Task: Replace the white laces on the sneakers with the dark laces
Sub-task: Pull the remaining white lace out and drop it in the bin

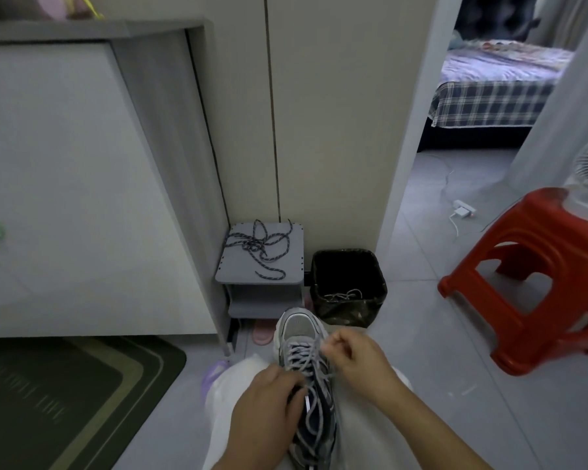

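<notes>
Grey-and-navy mesh sneaker (308,374) lies across the lap, left hand (269,405) clamped around its side. Right hand (357,356) has its fingers (331,344) pinched on the pale white lace (311,359), mid-unlacing by the look of it. Next: draw it free, eyelet by eyelet. Beyond, another white lace (343,295) sits in the black bin (348,286); dark speckled laces (260,247) wait on the small grey stool (292,262).

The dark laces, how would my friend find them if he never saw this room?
Look at the tall cream wall panel in the middle, then down to the small grey stool at its foot, left of the black bin. The dark laces lie tangled on top, speckled and loose, unlike the pale laces inside the bin.
</notes>
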The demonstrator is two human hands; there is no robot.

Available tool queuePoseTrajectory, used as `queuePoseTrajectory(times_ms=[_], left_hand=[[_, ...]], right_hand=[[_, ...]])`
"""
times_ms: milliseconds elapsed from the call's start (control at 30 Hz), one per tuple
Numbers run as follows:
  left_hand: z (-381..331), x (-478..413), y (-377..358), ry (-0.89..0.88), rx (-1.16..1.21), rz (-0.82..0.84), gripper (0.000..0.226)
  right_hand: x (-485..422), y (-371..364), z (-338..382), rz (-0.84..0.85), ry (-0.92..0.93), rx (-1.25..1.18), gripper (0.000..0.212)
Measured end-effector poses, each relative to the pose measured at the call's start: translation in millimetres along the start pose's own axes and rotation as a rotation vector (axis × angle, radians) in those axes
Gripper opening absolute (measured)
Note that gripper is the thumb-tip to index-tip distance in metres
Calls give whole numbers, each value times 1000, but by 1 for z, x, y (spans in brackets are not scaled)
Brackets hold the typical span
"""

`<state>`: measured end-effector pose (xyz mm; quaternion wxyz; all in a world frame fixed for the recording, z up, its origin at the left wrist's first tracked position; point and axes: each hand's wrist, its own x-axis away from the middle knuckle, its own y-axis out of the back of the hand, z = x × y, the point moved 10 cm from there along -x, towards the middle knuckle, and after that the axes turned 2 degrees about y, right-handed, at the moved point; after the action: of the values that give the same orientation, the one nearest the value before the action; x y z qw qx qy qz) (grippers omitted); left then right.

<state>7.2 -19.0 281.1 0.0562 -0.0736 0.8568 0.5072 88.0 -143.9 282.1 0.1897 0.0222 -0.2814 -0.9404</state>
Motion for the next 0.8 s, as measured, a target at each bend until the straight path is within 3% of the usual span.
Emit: queuePoseTrajectory(times_ms=[233,333,400,567,633,733,800], left_hand=[[-5,-6,-20,53,-114,209,29],[-6,-3,-18,35,-212,227,32],[-7,0,-20,23,-232,250,31],[-7,0,-14,23,-129,165,24],[-7,-2,-17,14,-67,155,25],[-4,-5,-23,43,-40,158,26],[2,-5,-25,74,-43,157,26]], right_hand=[[22,-30,-27,166,-53,-70,27],[22,-24,-29,113,-15,-50,20],[21,-21,-32,44,-16,-24,29],[22,-22,-35,0,-21,4,16],[21,-16,-40,-60,-52,-182,10],[20,-2,-54,-233,-170,-714,14],[22,5,-58,-291,-206,-818,14]])
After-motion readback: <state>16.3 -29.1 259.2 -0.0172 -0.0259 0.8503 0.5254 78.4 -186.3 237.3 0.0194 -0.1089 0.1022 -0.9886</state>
